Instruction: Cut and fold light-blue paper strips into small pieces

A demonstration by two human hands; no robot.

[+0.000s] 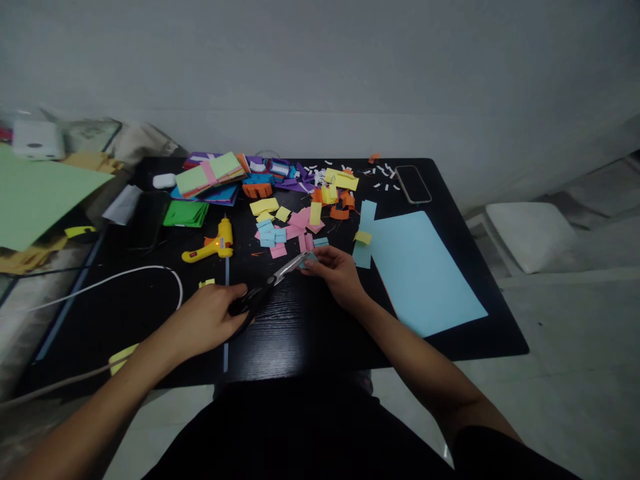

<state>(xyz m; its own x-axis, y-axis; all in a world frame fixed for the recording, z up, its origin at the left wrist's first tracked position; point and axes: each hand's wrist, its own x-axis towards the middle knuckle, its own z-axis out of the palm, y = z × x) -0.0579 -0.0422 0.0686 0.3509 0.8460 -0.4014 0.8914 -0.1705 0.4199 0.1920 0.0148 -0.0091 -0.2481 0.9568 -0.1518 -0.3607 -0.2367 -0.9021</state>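
Note:
My left hand (213,313) is closed round the black handles of a pair of scissors (283,272), whose metal blades point up and to the right. Between the fingertips of my right hand (336,270) is a small piece of light blue paper (309,260), right at the blade tips. Whether the blades are cutting into it I cannot make out. Just beyond lie cut scraps of pink paper (301,220), blue paper pieces (273,235) and yellow paper pieces (265,207). Large light blue sheets (425,273) lie to the right of my right hand.
A yellow glue gun (213,245) lies left of the scraps. Behind are green folded paper (186,213), a stack of coloured paper (213,175) and a white case (164,181). A phone (413,184) lies at the back right. A white cable (145,269) crosses the left side.

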